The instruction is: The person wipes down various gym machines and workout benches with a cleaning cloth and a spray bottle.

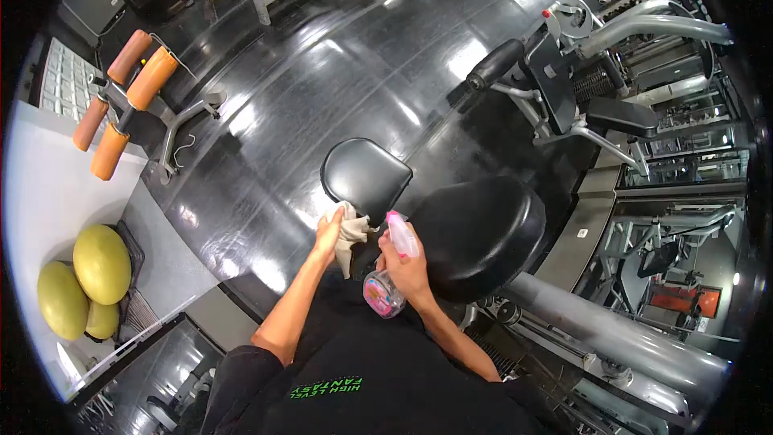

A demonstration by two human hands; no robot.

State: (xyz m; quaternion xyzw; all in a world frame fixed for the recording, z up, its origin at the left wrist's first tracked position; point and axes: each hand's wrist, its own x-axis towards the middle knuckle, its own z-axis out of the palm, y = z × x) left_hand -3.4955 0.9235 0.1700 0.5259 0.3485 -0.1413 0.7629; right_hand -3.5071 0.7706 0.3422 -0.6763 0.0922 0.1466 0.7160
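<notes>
A crumpled beige cloth [352, 229] is gripped in my left hand [328, 232], close to the lower edge of a black padded seat [364, 171]. My right hand [405, 266] is wrapped around a spray bottle [383, 293] with a clear body, a colourful label and a pink-and-white trigger head [401, 234]. Just right of that hand is a larger black pad [483, 234] of the same machine. Part of the cloth hangs below my left fingers. The fingertips on the bottle's far side are partly hidden.
Orange foam rollers [153, 78] on a metal frame stand at the left. Yellow-green exercise balls [102, 264] rest near the white wall. Another machine with a black backrest [551, 84] is at the upper right. A thick grey metal tube [612, 338] runs along the lower right, over dark flooring [298, 89].
</notes>
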